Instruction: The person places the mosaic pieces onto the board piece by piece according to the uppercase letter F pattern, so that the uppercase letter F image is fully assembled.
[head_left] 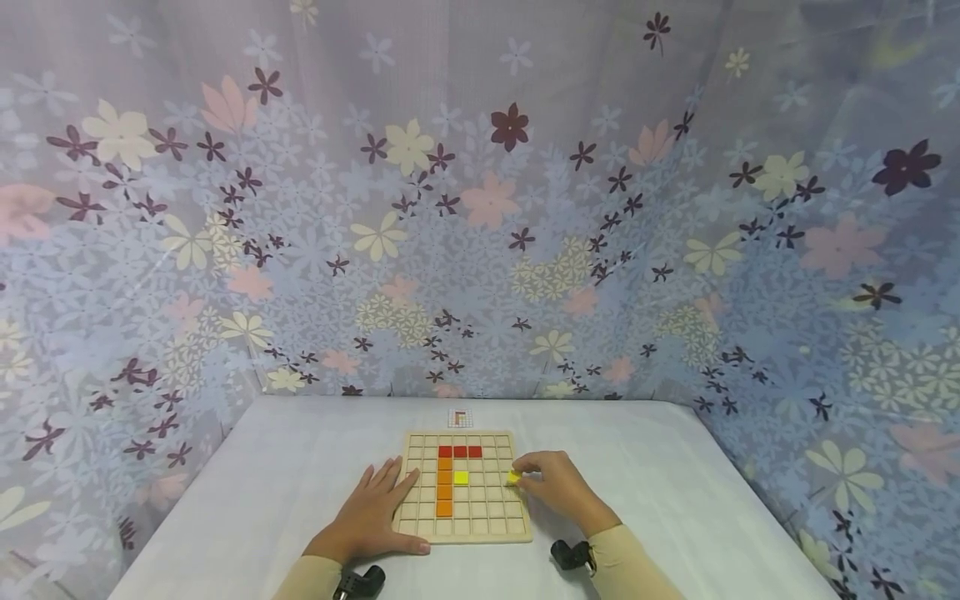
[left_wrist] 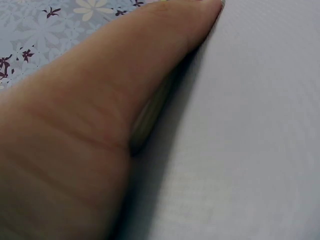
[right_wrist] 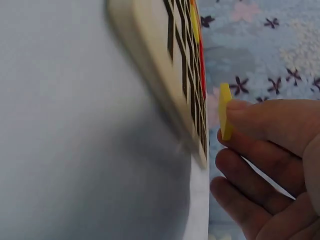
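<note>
A square wooden grid board (head_left: 491,527) lies on the table. Its second row bears three red tiles (head_left: 460,452), and a column of several orange tiles (head_left: 445,492) runs down beneath the leftmost red one. One yellow tile (head_left: 461,478) sits right of the orange column. My left hand (head_left: 367,512) rests at the board's left side, fingers spread and thumb along the near corner. Between thumb and fingers, my right hand (head_left: 562,485) pinches another yellow tile (right_wrist: 225,112) by the board's right edge; the right wrist view has this tile standing on edge, apart from the board.
Beyond the board's far edge lies a small card (head_left: 461,418) printed with a coloured grid pattern. White cloth (head_left: 637,450) covers the table. A flowered curtain (head_left: 480,250) hangs behind it and at both sides.
</note>
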